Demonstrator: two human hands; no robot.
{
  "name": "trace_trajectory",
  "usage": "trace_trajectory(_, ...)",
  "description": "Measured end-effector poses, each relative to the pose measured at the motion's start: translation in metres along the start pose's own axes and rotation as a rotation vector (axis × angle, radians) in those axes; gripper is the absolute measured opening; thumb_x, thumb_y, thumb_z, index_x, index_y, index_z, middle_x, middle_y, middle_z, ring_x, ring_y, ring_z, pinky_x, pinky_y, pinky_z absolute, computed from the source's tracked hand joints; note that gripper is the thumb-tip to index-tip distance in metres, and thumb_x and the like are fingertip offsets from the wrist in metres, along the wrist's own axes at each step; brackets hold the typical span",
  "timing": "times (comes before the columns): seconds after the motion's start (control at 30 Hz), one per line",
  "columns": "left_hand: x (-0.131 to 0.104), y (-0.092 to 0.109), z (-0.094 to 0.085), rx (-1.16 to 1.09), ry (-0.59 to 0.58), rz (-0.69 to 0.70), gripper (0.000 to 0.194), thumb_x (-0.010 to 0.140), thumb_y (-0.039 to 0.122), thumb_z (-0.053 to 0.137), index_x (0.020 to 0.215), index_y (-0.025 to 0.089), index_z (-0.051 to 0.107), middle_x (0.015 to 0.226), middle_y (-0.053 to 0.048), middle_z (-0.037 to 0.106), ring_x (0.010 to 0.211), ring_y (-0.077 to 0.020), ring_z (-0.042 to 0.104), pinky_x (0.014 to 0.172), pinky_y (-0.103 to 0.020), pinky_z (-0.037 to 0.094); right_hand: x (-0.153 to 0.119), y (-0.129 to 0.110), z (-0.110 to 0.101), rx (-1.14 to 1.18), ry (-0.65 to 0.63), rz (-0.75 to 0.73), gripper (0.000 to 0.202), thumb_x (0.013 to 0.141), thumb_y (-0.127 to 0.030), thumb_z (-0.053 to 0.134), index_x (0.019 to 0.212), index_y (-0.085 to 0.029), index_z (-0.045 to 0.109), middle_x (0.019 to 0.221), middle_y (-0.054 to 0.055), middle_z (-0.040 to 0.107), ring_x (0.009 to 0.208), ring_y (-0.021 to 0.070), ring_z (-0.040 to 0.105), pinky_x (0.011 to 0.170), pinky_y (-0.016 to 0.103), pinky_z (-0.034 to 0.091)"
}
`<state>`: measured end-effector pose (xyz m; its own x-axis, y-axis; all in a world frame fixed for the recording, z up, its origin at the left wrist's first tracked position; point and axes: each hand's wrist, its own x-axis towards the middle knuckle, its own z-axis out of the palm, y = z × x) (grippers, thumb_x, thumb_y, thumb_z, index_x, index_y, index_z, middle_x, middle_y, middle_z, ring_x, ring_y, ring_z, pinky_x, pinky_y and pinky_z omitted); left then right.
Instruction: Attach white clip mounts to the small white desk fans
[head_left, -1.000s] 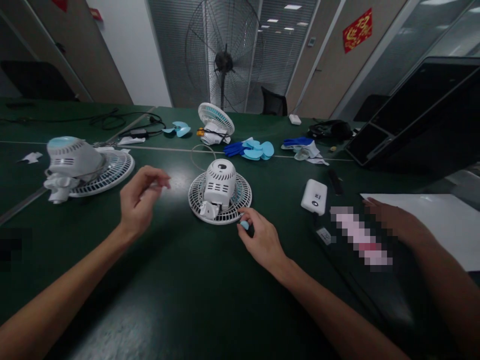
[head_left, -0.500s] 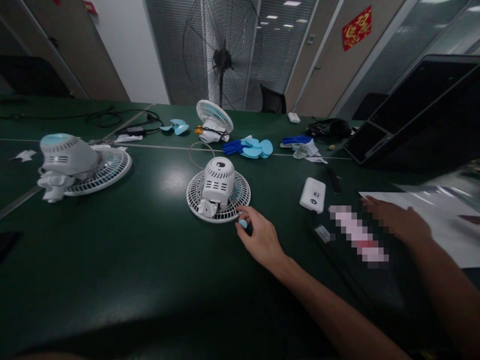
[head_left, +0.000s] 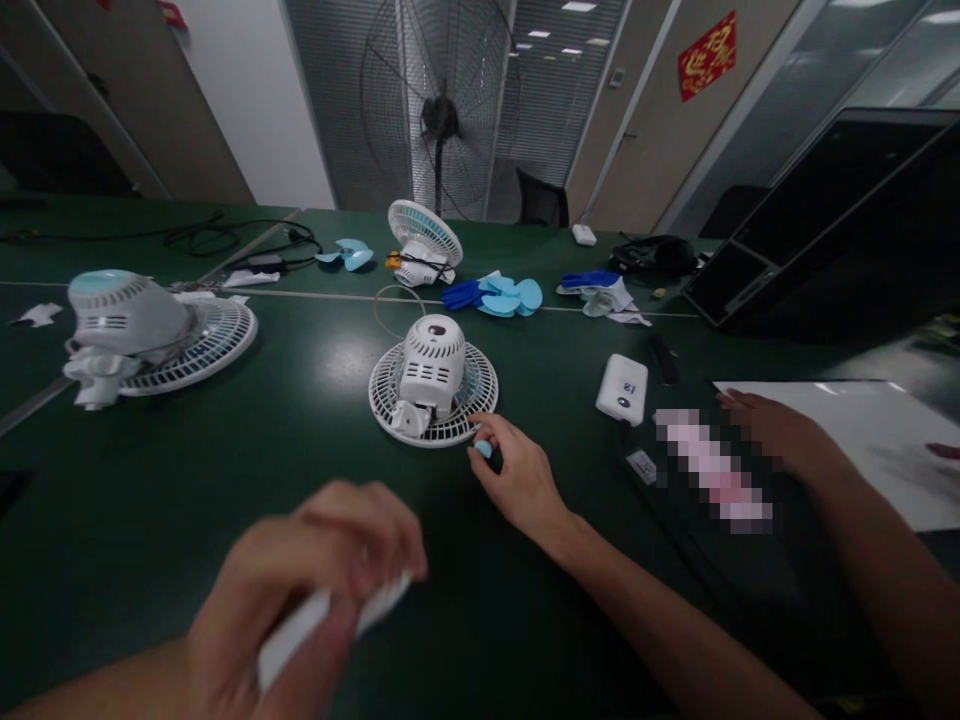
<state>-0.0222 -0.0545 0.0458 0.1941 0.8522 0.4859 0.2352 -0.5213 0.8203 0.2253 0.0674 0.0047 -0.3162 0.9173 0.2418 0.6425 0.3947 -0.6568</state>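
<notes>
Two hands work around a small white fan (head_left: 431,365), taken here as the clock's centre, which lies face down on its round grille with the motor housing uppermost. The left hand (head_left: 304,565), toward seven o'clock and blurred, is closed around a white strip-like piece (head_left: 294,635) whose exact form I cannot tell. The right hand (head_left: 521,475), toward four o'clock, curls thumb and fingers around a small light-blue piece (head_left: 483,449), its fingertips by the grille's rim; whether they touch it is unclear. The fan looks light overall, its weight likely gathered in the motor; the plastic shell seems stiff and somewhat slick, the thin ribs easier to crack. The housing's flanks should give the safest hold. The blue piece looks light and smooth, best pinched by its edges. The dark green table (head_left: 225,480) is glossy and might let plastic slide. Another fan (head_left: 131,315) lies at nine o'clock, blue blades (head_left: 514,297) at one, and a co-worker's hand (head_left: 780,430) at three. Beyond twelve, a large standing fan (head_left: 440,118) fronts blinds in a dim room.
</notes>
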Motion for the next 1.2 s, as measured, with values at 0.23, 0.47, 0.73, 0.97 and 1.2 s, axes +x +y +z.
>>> trace_trajectory(0.23, 0.062, -0.064, 0.006, 0.026, 0.441, 0.039, 0.03, 0.094, 0.016, 0.063, 0.116, 0.026, 0.046, 0.112, -0.006, 0.058, 0.102, -0.0204, 0.062, 0.084, -0.038, 0.056, 0.0, -0.002, -0.003, 0.05, -0.007, -0.009, 0.041, 0.093, -0.015, 0.064, 0.132, -0.026, 0.059, 0.104, 0.004, 0.068, 0.095, 0.022, 0.066, 0.083, 0.037, 0.056)
trace_trajectory(0.47, 0.052, -0.08, 0.012, 0.045, 0.416, -0.013, 0.052, 0.086, 0.013, 0.072, 0.125, 0.027, 0.041, 0.135, -0.01, 0.052, 0.131, -0.0254, 0.054, 0.101, -0.042, 0.052, -0.002, -0.004, -0.004, 0.247, 0.018, -0.126, 0.039, 0.094, -0.016, 0.066, 0.131, -0.027, 0.06, 0.112, 0.005, 0.065, 0.093, 0.0199, 0.065, 0.077, 0.035, 0.058)
trace_trajectory(0.73, 0.052, -0.098, -0.003, 0.507, 0.129, -0.298, 0.072, 0.083, 0.011, 0.058, 0.149, 0.024, 0.033, 0.147, -0.016, 0.046, 0.136, -0.0378, 0.048, 0.111, -0.066, 0.039, -0.004, -0.008, -0.004, 0.29, 0.013, -0.239, 0.035, 0.094, -0.012, 0.065, 0.127, -0.025, 0.063, 0.116, 0.006, 0.065, 0.094, 0.0191, 0.064, 0.081, 0.035, 0.058)
trace_trajectory(0.97, 0.066, -0.098, -0.037, 0.932, 0.003, -0.271, 0.085, 0.087, 0.058, 0.068, 0.15, 0.014, 0.032, 0.144, -0.025, 0.051, 0.13, -0.0451, 0.054, 0.104, -0.063, 0.045, -0.004, -0.008, -0.006, 0.283, 0.037, -0.222, 0.034, 0.094, -0.013, 0.065, 0.126, -0.025, 0.064, 0.116, 0.006, 0.065, 0.094, 0.0198, 0.064, 0.081, 0.036, 0.058)
trace_trajectory(1.2, 0.072, -0.073, -0.048, 1.158, -0.355, -0.338, 0.038, 0.103, 0.053, 0.045, 0.096, 0.017, 0.057, 0.098, -0.016, 0.069, 0.087, -0.0342, 0.07, 0.07, -0.043, 0.054, -0.003, -0.008, -0.004, 0.277, 0.053, -0.205, 0.034, 0.094, -0.012, 0.066, 0.125, -0.025, 0.065, 0.116, 0.006, 0.066, 0.095, 0.0196, 0.064, 0.082, 0.036, 0.057)
